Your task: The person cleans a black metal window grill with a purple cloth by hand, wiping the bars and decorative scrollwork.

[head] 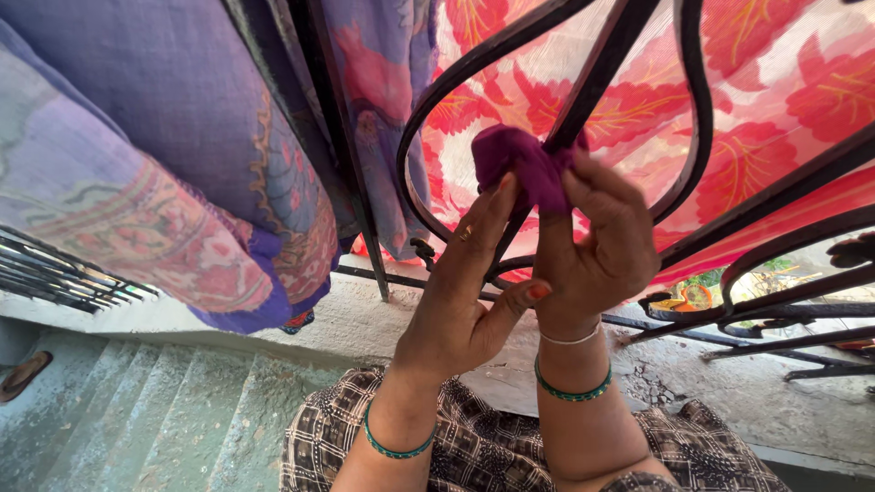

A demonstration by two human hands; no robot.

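Head view, looking at a black iron railing (638,36) with curved scrollwork. Small purple cloth (519,164) sits bunched against a slanted bar of the railing, at about 12 o'clock from both hands. Right hand (597,241): fingers closed narrow around the right side of the purple cloth, thumb and fingertips pinching it against the bar. Left hand (469,292): fingers extended upward and fairly wide, fingertips touching the lower left edge of the purple cloth, thumb splayed out toward 3 o'clock, nearly meeting the right wrist; not clamped on it. A ring shows on one left finger; nails painted orange. Green bangle (572,390) on the right wrist with a thin silver bangle (570,339) just above it; a second green bangle (394,446) on the left wrist. Behind the railing, at 1 to 3 o'clock, hangs a sheer red-and-white leaf-print cloth (775,100). At 9 to 10 o'clock hangs a blue-violet cloth with a patterned border (164,155). Grey concrete steps (155,419) lie at 7 o'clock, a ledge (365,319) runs under the railing. A brown checked garment (492,456) shows at 6 o'clock, below the forearms.
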